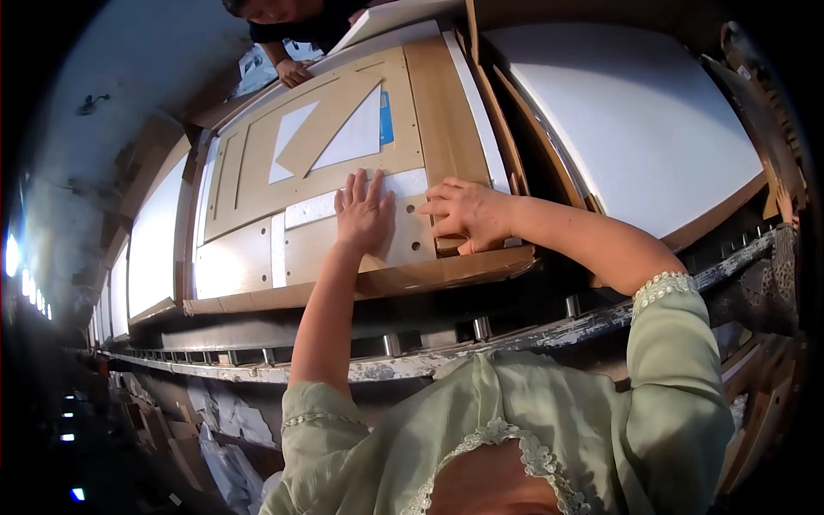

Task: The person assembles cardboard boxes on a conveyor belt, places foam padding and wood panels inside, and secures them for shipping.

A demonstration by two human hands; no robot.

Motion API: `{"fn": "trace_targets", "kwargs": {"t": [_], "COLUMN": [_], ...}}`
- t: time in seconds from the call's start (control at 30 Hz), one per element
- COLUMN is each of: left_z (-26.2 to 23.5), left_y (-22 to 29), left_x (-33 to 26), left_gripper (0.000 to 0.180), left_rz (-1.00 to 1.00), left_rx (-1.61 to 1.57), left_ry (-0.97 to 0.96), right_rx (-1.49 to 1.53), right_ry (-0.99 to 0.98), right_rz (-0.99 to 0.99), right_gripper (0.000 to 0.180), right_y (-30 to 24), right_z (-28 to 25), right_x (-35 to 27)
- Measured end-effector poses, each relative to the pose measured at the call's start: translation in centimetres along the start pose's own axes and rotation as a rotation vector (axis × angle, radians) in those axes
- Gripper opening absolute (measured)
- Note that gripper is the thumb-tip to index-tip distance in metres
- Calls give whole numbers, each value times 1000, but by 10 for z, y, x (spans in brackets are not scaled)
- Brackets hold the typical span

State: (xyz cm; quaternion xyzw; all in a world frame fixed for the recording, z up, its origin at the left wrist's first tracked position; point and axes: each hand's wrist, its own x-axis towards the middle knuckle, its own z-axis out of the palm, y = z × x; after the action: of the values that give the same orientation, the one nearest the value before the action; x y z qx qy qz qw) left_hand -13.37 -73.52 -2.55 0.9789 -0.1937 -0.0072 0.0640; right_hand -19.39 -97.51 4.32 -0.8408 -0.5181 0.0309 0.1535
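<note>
An open cardboard box (378,281) lies flat before me, filled with light wooden panels (236,262) with drilled holes, white foam strips (311,210) and a tan board (396,112). My left hand (364,215) rests on a pale panel and the foam with its fingers spread. Across the box's right side runs a long brown cardboard piece (442,94). My right hand (468,212) grips its near end, fingers bent over the left edge and thumb toward me. What lies under that palm is hidden. White sheets (350,133) and a blue leaflet (386,118) lie on the tan board.
A co-worker's hand (293,72) touches the box's far edge. Another box with white foam (631,120) lies to the right, and more boxes (159,236) line up on the left. A worn metal rail (412,365) with rollers (481,329) runs along my side.
</note>
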Motion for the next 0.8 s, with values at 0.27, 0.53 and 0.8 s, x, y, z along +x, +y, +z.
{"fn": "trace_targets", "kwargs": {"t": [0.27,0.53,0.8], "left_z": [3,-6,-29], "left_y": [-25,-45,-43], "left_x": [-2,1,0], "left_gripper": [56,53,53], "left_rz": [-35,80,33], "left_rx": [47,-11,179], "left_ry": [-95,12,-116], "right_rx": [-44,-178,-86], "right_ry": [634,857,809], "right_rz": [-98,136,155], "right_gripper": [16,16,16], "right_y": [11,37,54], "right_z": [-129,-191,-235], "right_x": [10,0,51]}}
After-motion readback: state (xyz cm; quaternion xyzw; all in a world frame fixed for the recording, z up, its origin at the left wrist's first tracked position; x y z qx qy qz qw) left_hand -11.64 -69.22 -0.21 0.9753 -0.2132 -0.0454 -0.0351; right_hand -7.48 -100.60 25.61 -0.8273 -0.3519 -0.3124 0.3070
